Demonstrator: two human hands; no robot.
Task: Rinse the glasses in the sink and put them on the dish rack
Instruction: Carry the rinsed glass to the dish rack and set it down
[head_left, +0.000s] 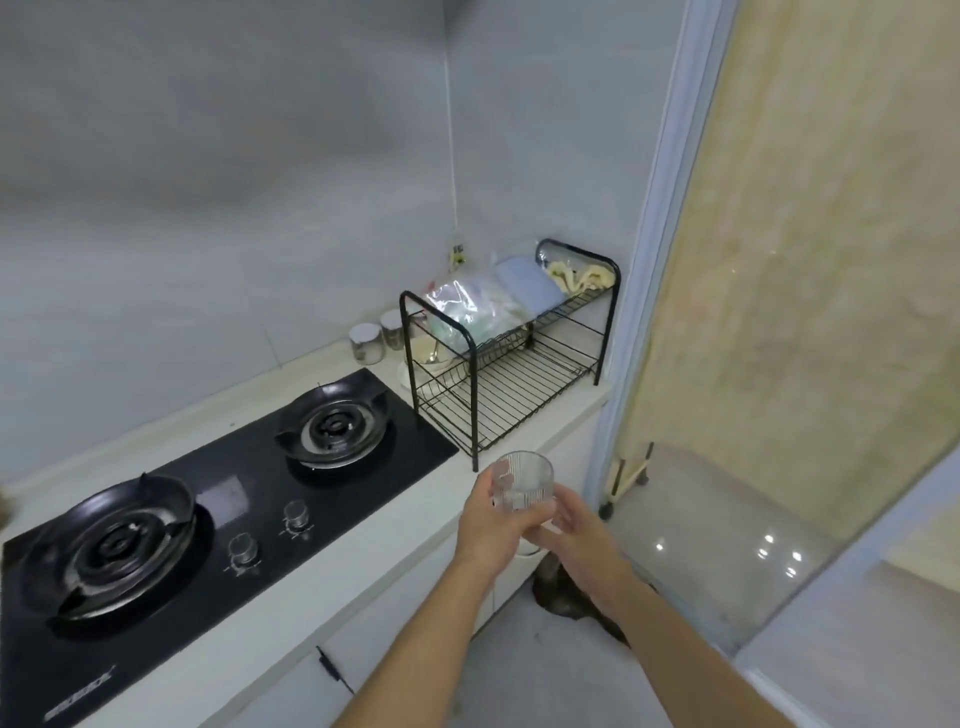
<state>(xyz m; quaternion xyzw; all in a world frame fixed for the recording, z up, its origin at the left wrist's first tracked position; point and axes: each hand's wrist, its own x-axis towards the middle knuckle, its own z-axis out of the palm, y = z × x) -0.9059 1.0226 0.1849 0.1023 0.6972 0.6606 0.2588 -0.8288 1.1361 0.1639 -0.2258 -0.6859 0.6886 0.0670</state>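
A clear ribbed glass (522, 482) is held upright between both of my hands, just off the counter's front edge. My left hand (488, 525) wraps its left side and my right hand (571, 525) cups it from the right and below. The black wire dish rack (511, 382) stands on the white counter a short way beyond the glass. Its lower shelf is bare wire on the near side. The upper shelf holds plastic bags and a blue cloth. The sink is out of view.
A black two-burner gas stove (208, 499) fills the counter to the left. Two lidded jars (366, 343) stand by the wall behind the rack. A glass sliding door (779, 364) is at the right. A dark shape lies on the floor under my right arm.
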